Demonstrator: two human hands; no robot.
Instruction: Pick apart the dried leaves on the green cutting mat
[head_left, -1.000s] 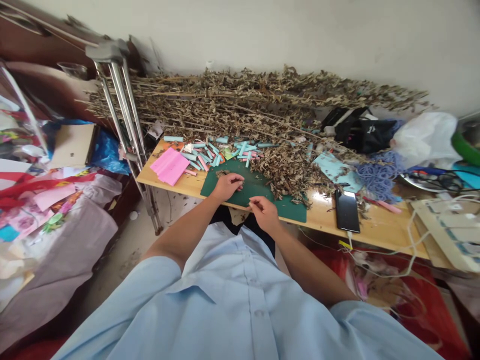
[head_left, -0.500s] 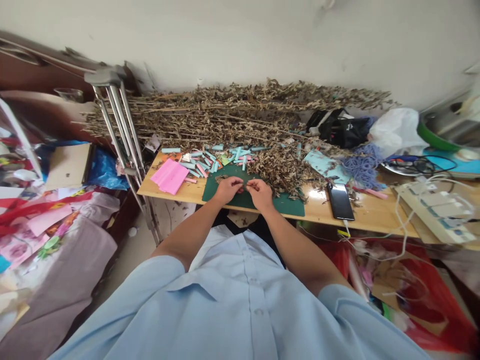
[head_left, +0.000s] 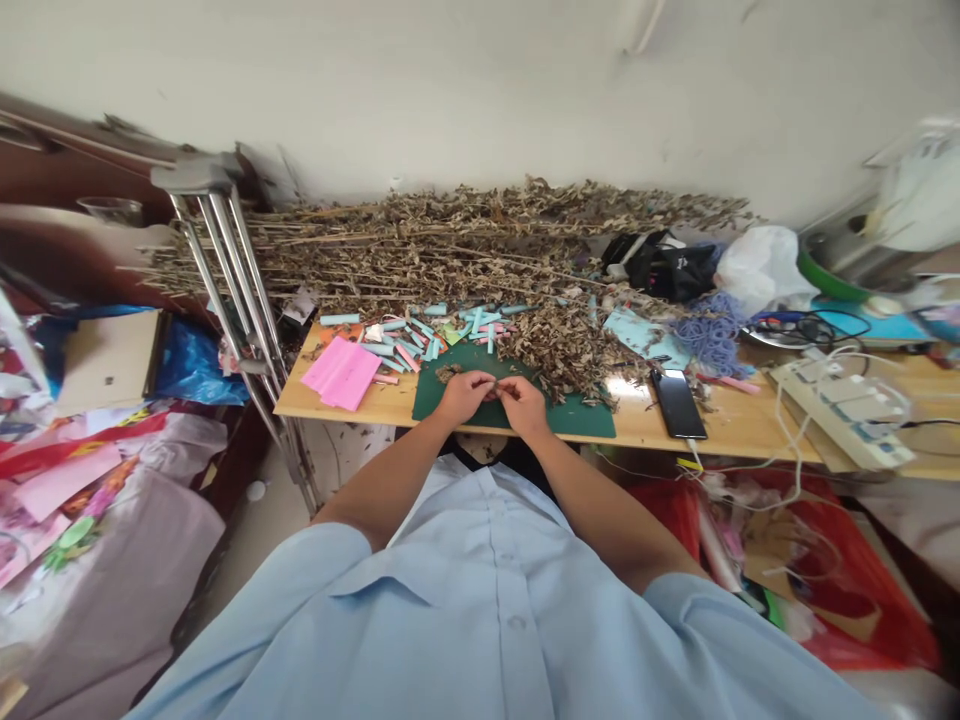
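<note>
Less space now parts the left hand (head_left: 463,398) and right hand (head_left: 524,405), fingertips pinched narrow, contents unclear, letting both work at one spot.

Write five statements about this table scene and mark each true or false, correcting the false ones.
1. The left hand and right hand are close together over the green mat. True.
2. The left hand holds the black phone. False: the phone lies to the right of both hands.
3. Dried leaves are heaped over part of the mat. True.
4. The pink paper lies to the right of the mat. False: it is to the left.
5. A white cable runs to the phone's near end. True.
</note>
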